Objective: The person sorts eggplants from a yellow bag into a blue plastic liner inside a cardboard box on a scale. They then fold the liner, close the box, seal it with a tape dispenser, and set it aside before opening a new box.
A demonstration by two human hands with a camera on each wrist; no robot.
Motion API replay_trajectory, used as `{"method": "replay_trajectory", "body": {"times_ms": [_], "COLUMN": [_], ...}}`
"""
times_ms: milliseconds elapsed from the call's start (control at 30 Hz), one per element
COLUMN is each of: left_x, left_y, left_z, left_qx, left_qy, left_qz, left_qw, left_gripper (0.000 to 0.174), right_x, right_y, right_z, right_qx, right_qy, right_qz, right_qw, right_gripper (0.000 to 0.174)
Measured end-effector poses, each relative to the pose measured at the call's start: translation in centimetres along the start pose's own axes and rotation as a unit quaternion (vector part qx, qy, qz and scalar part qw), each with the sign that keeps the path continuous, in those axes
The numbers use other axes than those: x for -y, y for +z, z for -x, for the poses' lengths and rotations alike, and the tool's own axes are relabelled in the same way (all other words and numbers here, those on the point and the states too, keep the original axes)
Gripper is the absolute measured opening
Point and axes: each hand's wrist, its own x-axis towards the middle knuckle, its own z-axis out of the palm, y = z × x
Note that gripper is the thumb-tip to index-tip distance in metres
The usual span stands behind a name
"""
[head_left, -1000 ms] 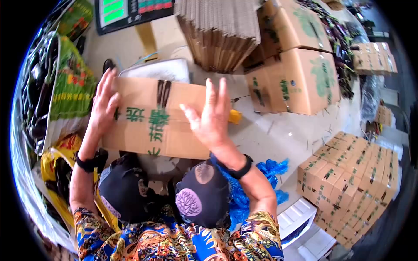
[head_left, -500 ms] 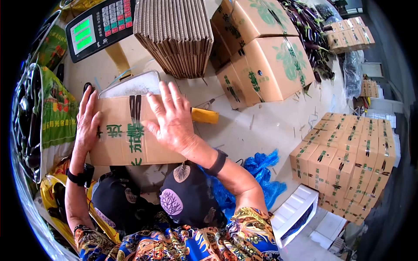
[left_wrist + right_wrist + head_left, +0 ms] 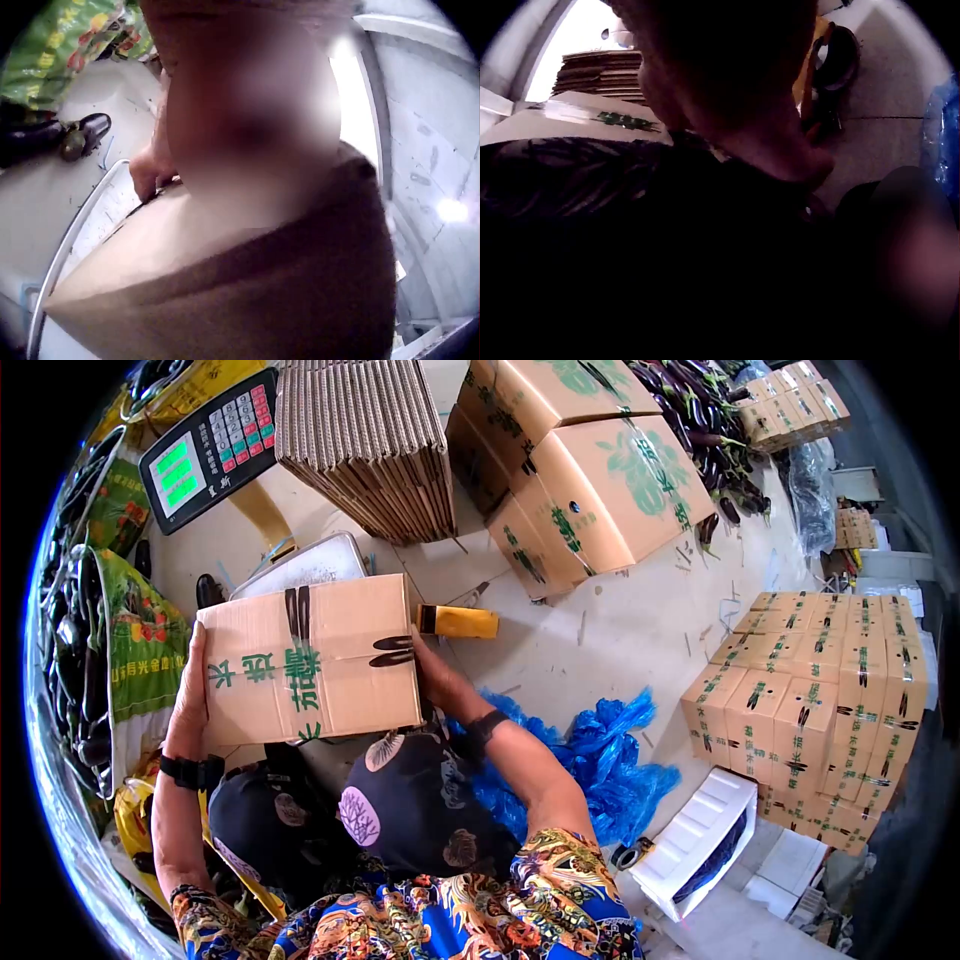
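Observation:
A closed cardboard carton (image 3: pixel 350 690) with green printed characters and dark eggplant prints is held between both hands, in front of the person's knees. My left hand (image 3: pixel 192 685) lies along its left side, fingers stretched forward. In the left wrist view its fingertips (image 3: pixel 154 171) rest at the carton's edge. Against the opposite side presses my right hand (image 3: pixel 442 678), its fingertips partly hidden by the carton. The right wrist view is dark and shows mostly the back of that hand. Just beyond the carton is a metal weighing platform (image 3: pixel 320 563).
A scale display (image 3: pixel 210 450), upright flattened cartons (image 3: pixel 365 455) and large boxes (image 3: pixel 595 490) stand ahead. A yellow-handled tool (image 3: pixel 465 622) lies right of the carton. Blue plastic bags (image 3: pixel 610 760), a white foam box (image 3: pixel 700 835) and stacked cartons (image 3: pixel 800 710) are rightward; bagged eggplants (image 3: pixel 75 650) are left.
My right hand has come down from above the carton's top to its right side, uncovering the eggplant print there. The left hand stays at the left side. The head view has shifted.

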Motion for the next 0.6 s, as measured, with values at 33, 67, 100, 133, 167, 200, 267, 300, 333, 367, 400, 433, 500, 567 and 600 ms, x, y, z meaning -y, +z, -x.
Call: {"method": "replay_trajectory", "body": {"times_ms": [33,67,100,133,167,200,267,300,333,367,400,433,500,567,600], "left_x": [-0.2,-0.1,-0.2,-0.3,-0.1,-0.2,-0.2,-0.5,-0.5,-0.3,0.1,0.3,2.7,6.2,8.2], "left_y": [-0.5,-0.5,-0.4,0.9,2.1,3.4,7.4,9.7,12.2,15.0,17.8,20.9,26.1,30.2,31.9], "left_z": [0.2,0.1,-0.1,0.1,0.3,-0.1,-0.8,-1.2,-2.1,-2.6,-2.8,-2.8,-3.6,-5.0,-5.5], "left_qx": [0.005,0.007,0.014,0.021,0.026,0.067,0.114,0.138,0.189,0.240,0.279,0.318,0.356,0.348,0.346], "left_qy": [-0.038,-0.042,-0.033,-0.027,-0.024,-0.037,-0.035,-0.031,-0.036,-0.042,-0.049,-0.052,-0.050,-0.104,-0.129], "left_qz": [-0.006,0.006,0.001,-0.004,-0.005,0.008,-0.050,-0.080,-0.111,-0.141,-0.159,-0.178,-0.160,-0.160,-0.146], "left_qw": [0.999,0.999,0.999,0.999,0.999,0.997,0.992,0.987,0.975,0.960,0.946,0.930,0.919,0.918,0.918], "left_gripper": [0.068,0.059,0.057,0.055,0.053,0.049,0.046,0.045,0.049,0.054,0.055,0.057,0.056,0.053,0.052], "right_x": [-0.3,-0.4,-0.1,0.2,0.7,1.6,0.4,0.8,1.3,1.7,2.2,3.2,5.1,7.2,8.4], "right_y": [0.0,0.1,0.0,-0.1,-0.2,-0.8,-4.4,-5.8,-7.2,-9.0,-10.8,-12.5,-16.5,-21.2,-24.3], "right_z": [0.1,0.1,0.3,1.5,3.1,5.2,7.7,9.7,11.7,13.9,16.3,18.8,24.3,29.9,32.7], "right_qx": [-0.001,-0.001,-0.017,-0.034,-0.053,-0.038,-0.080,-0.111,-0.148,-0.187,-0.226,-0.265,-0.343,-0.404,-0.421], "right_qy": [-0.011,-0.025,-0.030,-0.033,-0.031,-0.032,-0.098,-0.102,-0.110,-0.123,-0.139,-0.160,-0.209,-0.267,-0.299], "right_qz": [-0.007,-0.012,-0.019,-0.028,-0.035,0.015,0.054,0.056,0.055,0.052,0.048,0.039,0.025,0.006,-0.005], "right_qw": [1.000,1.000,0.999,0.998,0.997,0.999,0.990,0.987,0.981,0.973,0.963,0.950,0.915,0.875,0.856], "right_gripper": [0.075,0.075,0.074,0.073,0.072,0.068,0.062,0.061,0.060,0.058,0.057,0.056,0.053,0.051,0.050]}}
